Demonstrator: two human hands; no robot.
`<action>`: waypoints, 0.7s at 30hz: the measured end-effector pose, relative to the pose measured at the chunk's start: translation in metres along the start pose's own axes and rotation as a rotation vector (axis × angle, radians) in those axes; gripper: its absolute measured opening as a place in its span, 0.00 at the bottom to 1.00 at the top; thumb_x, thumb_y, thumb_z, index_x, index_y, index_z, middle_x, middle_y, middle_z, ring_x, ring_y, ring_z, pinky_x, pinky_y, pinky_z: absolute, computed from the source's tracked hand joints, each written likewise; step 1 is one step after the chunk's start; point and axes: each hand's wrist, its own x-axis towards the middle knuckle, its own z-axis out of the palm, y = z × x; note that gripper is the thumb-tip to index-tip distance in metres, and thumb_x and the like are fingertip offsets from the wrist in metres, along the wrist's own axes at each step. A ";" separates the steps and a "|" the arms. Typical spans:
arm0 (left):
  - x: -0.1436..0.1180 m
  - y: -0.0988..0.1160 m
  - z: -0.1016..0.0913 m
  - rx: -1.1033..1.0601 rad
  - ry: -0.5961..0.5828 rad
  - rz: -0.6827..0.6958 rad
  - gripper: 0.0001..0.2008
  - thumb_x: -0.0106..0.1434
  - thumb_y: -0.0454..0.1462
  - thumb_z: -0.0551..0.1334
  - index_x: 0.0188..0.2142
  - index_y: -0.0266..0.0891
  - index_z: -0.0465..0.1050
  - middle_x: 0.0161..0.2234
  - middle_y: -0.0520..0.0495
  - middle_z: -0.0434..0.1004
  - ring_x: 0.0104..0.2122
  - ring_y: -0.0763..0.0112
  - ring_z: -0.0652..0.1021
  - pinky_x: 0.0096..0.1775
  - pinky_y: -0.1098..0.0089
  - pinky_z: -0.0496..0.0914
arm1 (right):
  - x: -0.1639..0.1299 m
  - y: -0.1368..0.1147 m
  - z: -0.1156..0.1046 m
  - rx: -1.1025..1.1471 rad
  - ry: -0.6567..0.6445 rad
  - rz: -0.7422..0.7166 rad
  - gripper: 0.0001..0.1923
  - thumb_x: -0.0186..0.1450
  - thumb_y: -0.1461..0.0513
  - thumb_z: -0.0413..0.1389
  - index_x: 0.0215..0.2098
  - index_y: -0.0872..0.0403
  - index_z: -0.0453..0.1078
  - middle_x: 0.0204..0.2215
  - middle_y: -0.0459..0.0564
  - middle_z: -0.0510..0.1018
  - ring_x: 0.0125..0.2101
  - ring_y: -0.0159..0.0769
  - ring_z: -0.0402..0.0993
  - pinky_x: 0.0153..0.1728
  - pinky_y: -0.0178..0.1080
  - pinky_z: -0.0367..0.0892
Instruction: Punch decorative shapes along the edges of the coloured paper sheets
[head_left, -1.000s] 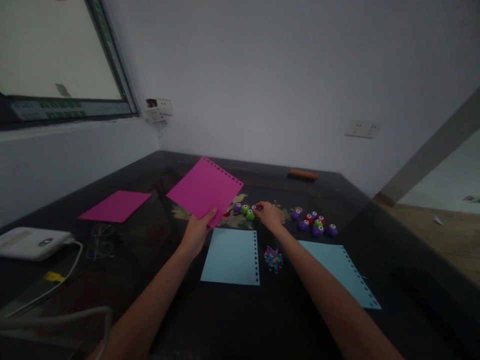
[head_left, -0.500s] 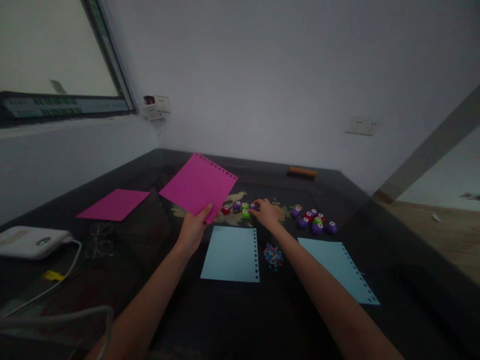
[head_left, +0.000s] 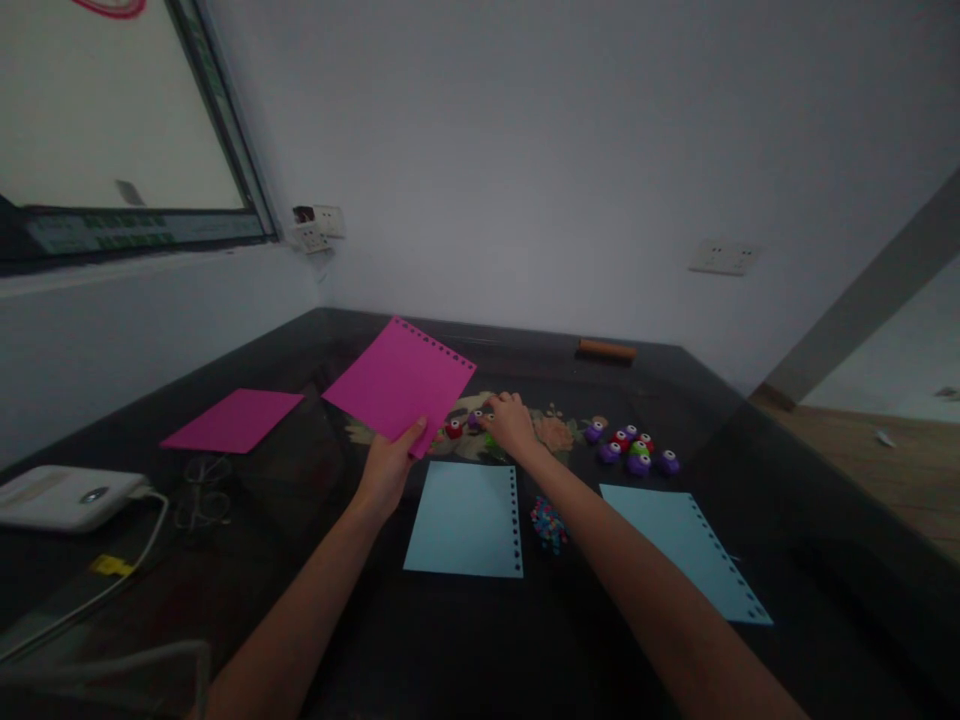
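Note:
My left hand (head_left: 390, 465) pinches the lower corner of a pink sheet of punched paper (head_left: 401, 385), thumb on top, held tilted above the table. My right hand (head_left: 511, 425) is at a small group of one-eyed toys, its fingers curled down over them. A red toy (head_left: 454, 429) and a purple toy (head_left: 475, 420) show left of the fingers. A green toy (head_left: 490, 441) is partly covered by the hand; what the fingertips grip is hidden. Below lie a light blue punched sheet (head_left: 465, 520) and a pile of tiny coloured beads (head_left: 549, 525), partly behind my right forearm.
More one-eyed toys (head_left: 639, 464) cluster to the right, above a second blue sheet (head_left: 682, 540). Another pink sheet (head_left: 234, 420), glasses (head_left: 202, 492) and a white device (head_left: 71, 497) with a cable are at left. A brown roll (head_left: 606, 350) lies near the wall.
My right hand has shifted left from the purple toy at the group's right end and now covers more of the toys. My left hand still holds the pink sheet; the view has tilted slightly.

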 end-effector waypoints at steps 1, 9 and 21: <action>0.000 0.000 0.000 0.005 -0.005 0.000 0.17 0.47 0.35 0.70 0.37 0.31 0.73 0.28 0.46 0.79 0.23 0.71 0.78 0.22 0.76 0.71 | 0.001 -0.003 0.002 -0.011 -0.019 -0.006 0.17 0.61 0.52 0.55 0.44 0.53 0.70 0.45 0.56 0.71 0.49 0.46 0.61 0.44 0.44 0.59; 0.002 -0.003 -0.003 0.046 -0.035 -0.003 0.17 0.49 0.37 0.69 0.38 0.34 0.72 0.30 0.47 0.80 0.24 0.71 0.79 0.24 0.75 0.71 | 0.007 -0.009 0.013 -0.049 -0.108 -0.009 0.17 0.59 0.53 0.58 0.43 0.54 0.69 0.46 0.58 0.72 0.49 0.46 0.63 0.44 0.45 0.61; -0.001 -0.002 0.000 0.060 -0.044 -0.004 0.17 0.49 0.37 0.69 0.39 0.34 0.72 0.29 0.48 0.80 0.24 0.70 0.78 0.25 0.74 0.71 | 0.007 -0.011 0.004 0.292 0.036 0.021 0.11 0.58 0.57 0.59 0.38 0.53 0.70 0.40 0.54 0.77 0.44 0.42 0.70 0.45 0.44 0.62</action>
